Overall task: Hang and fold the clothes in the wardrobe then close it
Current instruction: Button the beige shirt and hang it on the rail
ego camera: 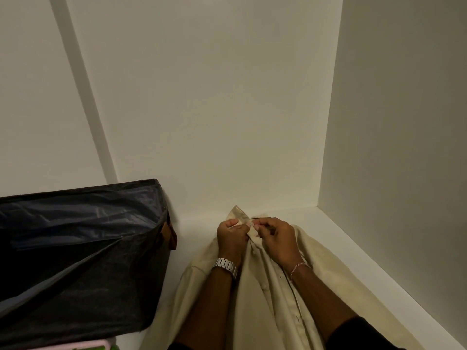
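Observation:
A cream button-up shirt (275, 294) lies flat on the white wardrobe shelf (353, 253), collar toward the back wall. My left hand (231, 238), a metal watch on its wrist, pinches the collar edge near the top button. My right hand (276, 238), wearing a thin bracelet, pinches the opposite edge of the placket right beside it. Both hands meet at the neck of the shirt. The shirt's lower part runs under my forearms and out of the bottom of the view.
A dark fabric storage box (75, 258) with a brown handle stands on the shelf to the left of the shirt. White wardrobe walls (394, 122) close the back and right side. Pink and green items (101, 346) peek out below the box.

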